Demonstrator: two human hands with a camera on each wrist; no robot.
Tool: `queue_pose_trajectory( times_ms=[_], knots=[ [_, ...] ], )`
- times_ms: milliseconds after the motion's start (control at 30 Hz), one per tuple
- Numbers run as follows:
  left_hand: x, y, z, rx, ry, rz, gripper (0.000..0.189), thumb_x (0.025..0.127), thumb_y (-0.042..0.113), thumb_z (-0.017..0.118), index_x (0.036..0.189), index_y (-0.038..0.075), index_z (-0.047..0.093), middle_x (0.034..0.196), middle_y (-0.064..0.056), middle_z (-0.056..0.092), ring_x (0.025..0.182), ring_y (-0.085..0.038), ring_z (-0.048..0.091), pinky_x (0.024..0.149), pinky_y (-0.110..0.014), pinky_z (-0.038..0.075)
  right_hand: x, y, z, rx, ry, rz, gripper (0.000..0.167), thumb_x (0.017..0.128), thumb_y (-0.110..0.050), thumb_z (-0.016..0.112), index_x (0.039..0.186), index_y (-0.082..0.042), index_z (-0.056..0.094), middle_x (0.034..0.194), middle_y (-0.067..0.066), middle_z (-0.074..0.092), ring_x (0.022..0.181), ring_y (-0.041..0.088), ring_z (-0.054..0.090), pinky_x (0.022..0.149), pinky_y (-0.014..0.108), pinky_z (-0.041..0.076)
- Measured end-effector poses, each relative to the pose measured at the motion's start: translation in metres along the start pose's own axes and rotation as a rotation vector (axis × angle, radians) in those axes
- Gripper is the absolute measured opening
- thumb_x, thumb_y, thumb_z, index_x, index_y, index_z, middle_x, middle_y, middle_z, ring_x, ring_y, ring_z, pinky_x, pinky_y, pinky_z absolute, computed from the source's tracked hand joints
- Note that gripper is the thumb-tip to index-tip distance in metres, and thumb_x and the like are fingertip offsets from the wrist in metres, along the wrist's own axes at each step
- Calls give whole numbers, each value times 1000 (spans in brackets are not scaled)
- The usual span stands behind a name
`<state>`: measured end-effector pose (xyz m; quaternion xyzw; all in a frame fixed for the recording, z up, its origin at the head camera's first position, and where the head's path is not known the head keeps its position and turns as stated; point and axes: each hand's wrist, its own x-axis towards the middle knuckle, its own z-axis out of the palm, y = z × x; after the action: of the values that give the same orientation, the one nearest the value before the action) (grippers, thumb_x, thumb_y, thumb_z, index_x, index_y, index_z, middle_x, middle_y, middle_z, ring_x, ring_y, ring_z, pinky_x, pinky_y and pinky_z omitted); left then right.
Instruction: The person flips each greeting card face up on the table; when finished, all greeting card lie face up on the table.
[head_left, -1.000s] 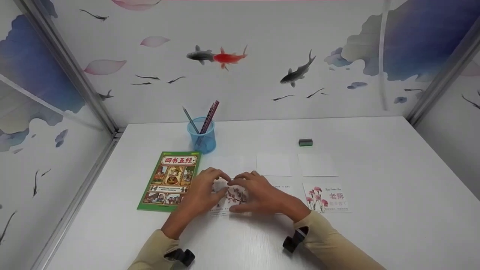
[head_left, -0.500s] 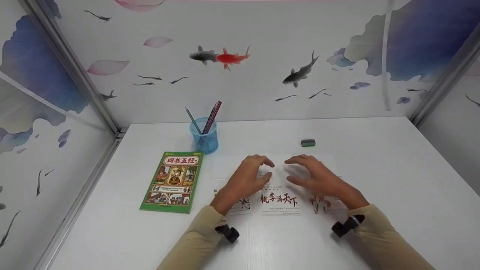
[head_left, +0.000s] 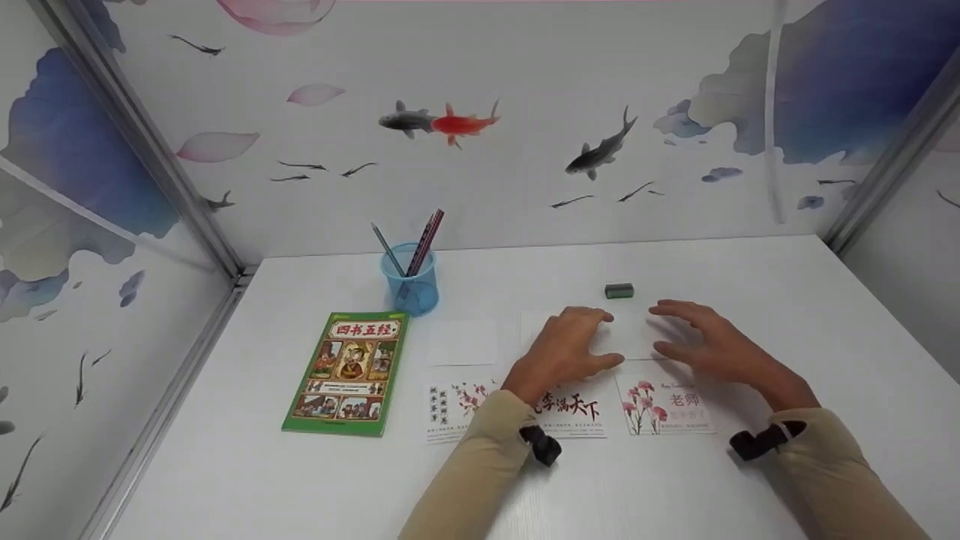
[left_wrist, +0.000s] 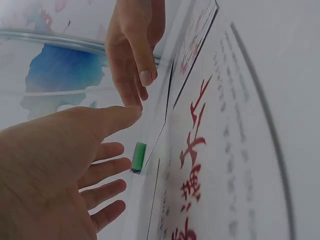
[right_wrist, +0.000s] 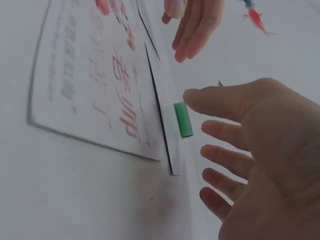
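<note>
My left hand [head_left: 570,349] hovers above the right part of the paper cards, fingers apart and thumb out, holding nothing. Facing it, my right hand [head_left: 720,345] has spread, slightly bent fingers with nothing in them. Between the two lies a blank white card [head_left: 636,339], partly covered by the left fingers. Just nearer is a card with pink carnations and red characters [head_left: 667,405]. A card with large red-brown characters [head_left: 574,420] sits under the left wrist, partly hidden. To its left is a plum-blossom card [head_left: 454,405], overlapped by the left sleeve.
Another blank card [head_left: 463,343] lies at the left of the back row, beside a green-bordered book [head_left: 349,371]. A blue mesh pen cup [head_left: 410,289] with pencils stands behind. A small green and dark block [head_left: 619,290] rests beyond the cards. Printed panels enclose the table.
Both hands have travelled rightward, from the plum-blossom card past the middle cards to the right-hand ones. Their fingertips, close together at first, are now apart. The cards stay in place.
</note>
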<state>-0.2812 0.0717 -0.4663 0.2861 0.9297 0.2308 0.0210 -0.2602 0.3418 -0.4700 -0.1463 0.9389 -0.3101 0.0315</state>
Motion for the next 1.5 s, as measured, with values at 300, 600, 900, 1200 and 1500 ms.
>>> queue_pose_trajectory(
  times_ms=[300, 600, 900, 1200, 1500],
  knots=[
    [11, 12, 14, 63, -56, -11, 75, 100, 49, 76, 163, 20, 48, 176, -4, 38, 164, -18, 34, 131, -36, 36, 4, 4, 1, -65, -106, 21, 66, 102, -28, 73, 163, -19, 49, 175, 24, 31, 161, 56, 21, 121, 85, 20],
    [8, 11, 16, 34, -30, -15, 65, 106, 42, 70, 163, 18, 49, 170, -1, 48, 159, -17, 43, 130, -33, 37, 9, 3, -3, -132, -114, 10, 68, 96, -25, 79, 159, -17, 54, 166, 24, 42, 153, 54, 34, 117, 82, 34],
    [6, 9, 17, 45, 11, 9, 60, 105, 40, 72, 158, 19, 56, 164, 2, 55, 161, -20, 40, 132, -33, 34, 9, 7, -5, 20, -11, 20, 77, 92, -24, 88, 160, -13, 52, 152, 24, 46, 135, 49, 53, 112, 69, 47],
    [6, 11, 13, -133, 67, 42, 38, 107, 32, 70, 141, 16, 72, 163, -6, 52, 150, -18, 53, 122, -31, 46, 11, 2, -9, 238, 185, 60, 77, 103, -29, 76, 169, -18, 36, 155, 22, 52, 123, 24, 70, 97, 24, 58],
    [10, 18, 9, -882, 47, -55, 49, 113, 51, 53, 148, 18, 60, 135, 0, 69, 108, -14, 78, 91, -24, 60, 13, -29, -3, 354, 285, -60, 50, 110, -37, 64, 154, -14, 57, 137, 14, 72, 112, -9, 68, 94, 10, 55]
  ],
)
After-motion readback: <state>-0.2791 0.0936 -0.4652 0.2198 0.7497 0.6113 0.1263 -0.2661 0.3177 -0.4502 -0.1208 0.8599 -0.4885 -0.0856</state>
